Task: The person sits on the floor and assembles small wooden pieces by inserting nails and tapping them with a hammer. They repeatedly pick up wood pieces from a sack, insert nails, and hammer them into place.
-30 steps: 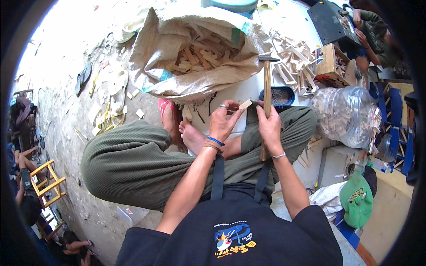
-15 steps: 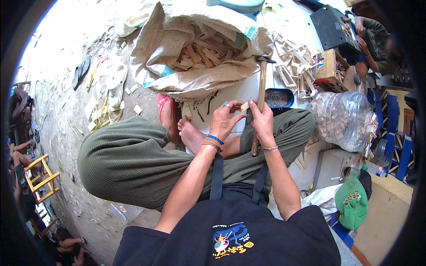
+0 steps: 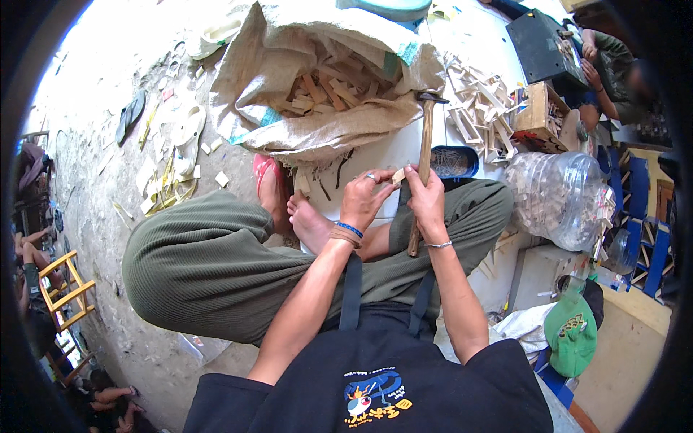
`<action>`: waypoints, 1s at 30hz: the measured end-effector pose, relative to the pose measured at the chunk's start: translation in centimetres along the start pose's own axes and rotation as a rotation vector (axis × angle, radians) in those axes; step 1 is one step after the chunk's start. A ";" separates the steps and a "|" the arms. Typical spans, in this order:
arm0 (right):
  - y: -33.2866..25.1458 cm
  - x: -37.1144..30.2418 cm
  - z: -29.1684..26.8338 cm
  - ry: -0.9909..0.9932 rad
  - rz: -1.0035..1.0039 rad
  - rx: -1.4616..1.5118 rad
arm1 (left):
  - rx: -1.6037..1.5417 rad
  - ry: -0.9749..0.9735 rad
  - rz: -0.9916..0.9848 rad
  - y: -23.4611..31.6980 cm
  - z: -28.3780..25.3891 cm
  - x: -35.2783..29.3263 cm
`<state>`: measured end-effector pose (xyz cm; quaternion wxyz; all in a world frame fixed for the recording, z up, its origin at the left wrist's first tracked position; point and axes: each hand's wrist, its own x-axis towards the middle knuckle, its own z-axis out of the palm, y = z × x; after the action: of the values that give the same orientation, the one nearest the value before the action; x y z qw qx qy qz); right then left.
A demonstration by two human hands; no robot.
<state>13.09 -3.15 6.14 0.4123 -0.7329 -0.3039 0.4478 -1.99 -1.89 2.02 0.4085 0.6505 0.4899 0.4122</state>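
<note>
A: Head view. Where's the piece?
B: Small, pale, rectangular wooden block (image 3: 398, 175), up between both hands' fingertips, just left of the hammer handle.
A: Fingers?
B: Right hand (image 3: 428, 198) grips a brown wooden-handled hammer with a dark metal head (image 3: 426, 137); its thumb and forefinger also meet the block's right side. Left hand (image 3: 359, 202): thumb and forefinger bent in close at the lower left; can't tell if they pinch it.
A: How to do this well?
B: My judgement: hold the block by its edges, faces uncovered, and let the palm bear the handle so the tips can turn the wood. Head end away from the body, as now, seems right.
A: Looks?
B: Bare, light, flat-faced. Grain too small to read. Dark-blue oval tray (image 3: 475, 162) sits just beyond the right hand, thin nails (image 3: 451, 162) inside.
</note>
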 end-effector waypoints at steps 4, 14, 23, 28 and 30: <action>-0.1 -0.1 -0.1 0.006 -0.020 -0.007 | 0.024 -0.025 -0.010 0.1 -0.1 -0.1; -1.6 -3.6 -3.2 0.006 0.006 -0.088 | -0.022 0.033 0.019 -0.2 -0.1 -0.2; -1.1 -8.9 -13.2 -0.106 -0.744 -0.803 | 0.003 0.047 0.033 -0.3 0.2 -0.3; 1.8 -9.5 -12.9 -0.170 -0.734 -0.908 | 0.003 0.034 0.021 -0.2 0.0 -0.3; 2.3 -9.6 -12.7 -0.142 -0.760 -0.856 | 0.003 0.041 0.020 -0.2 -0.1 -0.3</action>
<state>20.85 -16.29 11.30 0.1897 -0.6419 -0.7270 0.1533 -2.19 -2.17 1.78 0.3933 0.6475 0.4924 0.4286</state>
